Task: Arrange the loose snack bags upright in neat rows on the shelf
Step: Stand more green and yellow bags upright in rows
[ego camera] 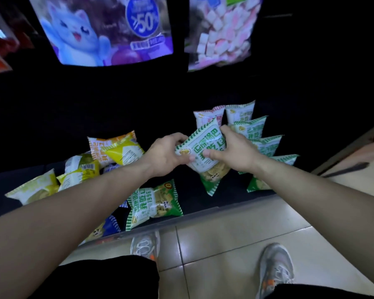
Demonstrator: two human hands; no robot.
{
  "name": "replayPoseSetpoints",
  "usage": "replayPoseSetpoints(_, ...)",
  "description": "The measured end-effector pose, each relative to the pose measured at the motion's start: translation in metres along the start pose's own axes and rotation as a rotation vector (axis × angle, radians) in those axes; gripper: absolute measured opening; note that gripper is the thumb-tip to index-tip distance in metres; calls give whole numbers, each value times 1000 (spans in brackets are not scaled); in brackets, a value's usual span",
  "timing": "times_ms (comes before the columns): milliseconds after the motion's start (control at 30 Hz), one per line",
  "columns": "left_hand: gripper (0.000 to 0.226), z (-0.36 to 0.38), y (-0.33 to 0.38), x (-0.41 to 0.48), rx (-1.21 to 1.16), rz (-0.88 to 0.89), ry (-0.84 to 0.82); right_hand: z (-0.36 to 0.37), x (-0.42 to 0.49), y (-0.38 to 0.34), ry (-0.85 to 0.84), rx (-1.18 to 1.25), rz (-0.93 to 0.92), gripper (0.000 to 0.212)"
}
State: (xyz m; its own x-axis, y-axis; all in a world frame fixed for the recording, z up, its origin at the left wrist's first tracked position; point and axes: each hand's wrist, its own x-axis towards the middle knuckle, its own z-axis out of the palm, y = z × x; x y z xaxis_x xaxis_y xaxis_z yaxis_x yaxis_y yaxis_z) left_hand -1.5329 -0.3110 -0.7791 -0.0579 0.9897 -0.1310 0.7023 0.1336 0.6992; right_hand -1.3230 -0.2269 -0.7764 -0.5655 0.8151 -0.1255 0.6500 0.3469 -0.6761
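Head view, looking down over a low dark shelf [203,203] at floor level: both hands meet on one green-and-white snack bag [205,152], held above the shelf toward its right end. The left hand [166,156] pinches the bag's left edge, thumb on the front; the right hand [235,152] clasps its right side with fingers curled over the top corner. Holding it by both sides looks like a way to square it up and keep it vertical before slotting it in.

Just behind and right of the held bag, a row of green bags [266,145] stands upright, overlapping from the back of the shelf to its front right corner, with a red-trimmed bag [207,117] at the back. My guess is the held bag starts or joins a second row beside them.

Near the front edge a loose green bag [153,203] lies flat, and toward the left end several yellow bags [80,169] lie jumbled, some overlapping. A blue bag [110,227] peeks out under the left forearm.

Above hang a large cat-print bag [99,29] and a bag of pink-and-white cubes [220,31]. Pale floor tiles [235,234] run in front, with two grey sneakers planted there.
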Motion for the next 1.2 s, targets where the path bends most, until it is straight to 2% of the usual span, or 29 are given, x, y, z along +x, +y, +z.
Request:
replayPoseSetpoints(67,55,7,7,3,92,22,57,-9,-10,8,-43,-15,27,60)
replayPoseSetpoints(200,58,23,12,14,263,-7,68,-31,-16,32,-50,-339,123,63)
replayPoseSetpoints(300,56,32,11,36,335,-44,81,-45,-19,51,-50,-439,155,58)
replayPoseSetpoints(400,55,37,13,69,362,-86,98,-55,-20,76,-41,-442,196,51)
replayPoseSetpoints(633,56,74,8,147,353,-146,89,-61,-9,126,-17,-442,244,50)
replayPoseSetpoints(867,47,110,-13,172,285,-212,77,-57,6,132,60,-367,238,45)
replayPoseSetpoints(1000,41,115,-10,174,399,-209,96,-52,7,130,48,-359,230,42)
replayPoseSetpoints(1067,50,118,-8,174,499,-209,93,-49,6,128,40,-360,226,41)
replayPoseSetpoints(1200,84,128,-6,176,664,-166,127,-45,2,126,37,-355,225,43)
